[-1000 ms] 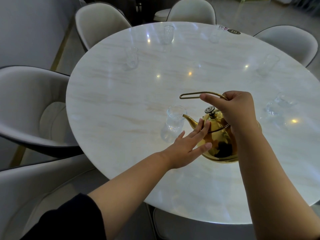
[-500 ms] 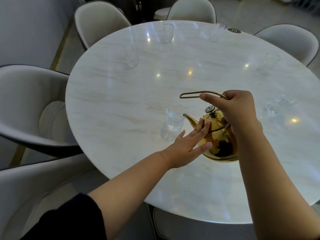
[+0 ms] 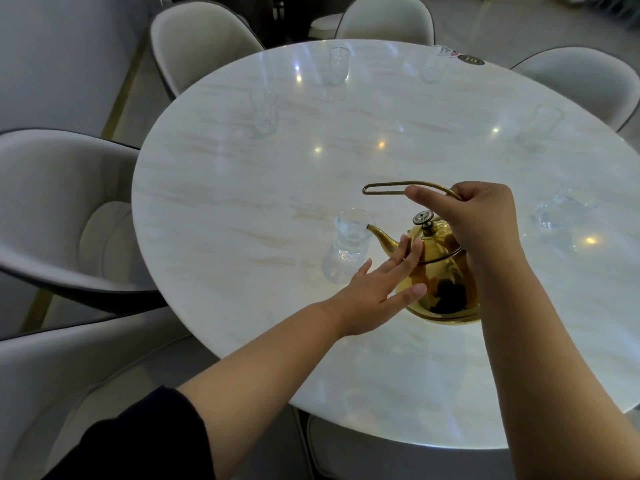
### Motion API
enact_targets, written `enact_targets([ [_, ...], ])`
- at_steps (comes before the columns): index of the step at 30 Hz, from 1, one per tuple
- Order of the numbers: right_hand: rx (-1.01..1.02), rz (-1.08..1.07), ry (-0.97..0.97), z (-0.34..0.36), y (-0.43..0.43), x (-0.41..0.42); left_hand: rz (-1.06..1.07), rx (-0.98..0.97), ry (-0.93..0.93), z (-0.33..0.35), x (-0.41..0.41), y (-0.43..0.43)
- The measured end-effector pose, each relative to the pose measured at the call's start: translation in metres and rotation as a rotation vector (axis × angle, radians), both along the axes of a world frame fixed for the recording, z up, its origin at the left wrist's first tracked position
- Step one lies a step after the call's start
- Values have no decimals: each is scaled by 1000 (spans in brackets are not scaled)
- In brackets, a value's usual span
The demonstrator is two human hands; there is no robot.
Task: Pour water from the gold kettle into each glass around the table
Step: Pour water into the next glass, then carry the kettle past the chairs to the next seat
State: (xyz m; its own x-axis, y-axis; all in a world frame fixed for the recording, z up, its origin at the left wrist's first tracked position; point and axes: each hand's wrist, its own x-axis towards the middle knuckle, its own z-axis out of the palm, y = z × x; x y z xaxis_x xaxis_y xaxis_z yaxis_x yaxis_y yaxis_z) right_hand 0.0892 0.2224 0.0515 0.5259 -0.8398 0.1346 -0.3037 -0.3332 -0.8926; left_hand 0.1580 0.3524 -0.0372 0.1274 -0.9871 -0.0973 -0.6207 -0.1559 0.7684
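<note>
Round pale marble desk (image 3: 214, 188), glossy w/ ceiling-light glints. Cream padded chairs (image 3: 194, 46) w/ dark trim ring its edges. Grey wall (image 3: 52, 57) at left, gold strip (image 3: 119, 109) along its base.

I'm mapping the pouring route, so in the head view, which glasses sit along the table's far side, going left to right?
far-left glass → back glass → glass by the number tag → far-right glass, all on the marble table.
</note>
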Motion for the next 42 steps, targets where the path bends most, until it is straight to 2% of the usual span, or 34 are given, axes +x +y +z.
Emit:
enact_targets([
  [7,127,-45,-102,-5,1,-13,-18,18,-52,2,-1,0],
  [16,450,-101,-316,-19,5,-47,-49,65,-214,9,-9,3],
  [20,524,-109,-442,-22,21,-64,-25,-19,-367,8,-21,16],
  [23,556,-78,-486,-18,40,-74,8,-52,-410,8,-35,36],
  [30,594,101,-465,-1,96,-90,149,-100,-381,4,-73,107],
  [42,692,436,-348,2,250,-75,545,-78,-304,-2,-121,279],
])
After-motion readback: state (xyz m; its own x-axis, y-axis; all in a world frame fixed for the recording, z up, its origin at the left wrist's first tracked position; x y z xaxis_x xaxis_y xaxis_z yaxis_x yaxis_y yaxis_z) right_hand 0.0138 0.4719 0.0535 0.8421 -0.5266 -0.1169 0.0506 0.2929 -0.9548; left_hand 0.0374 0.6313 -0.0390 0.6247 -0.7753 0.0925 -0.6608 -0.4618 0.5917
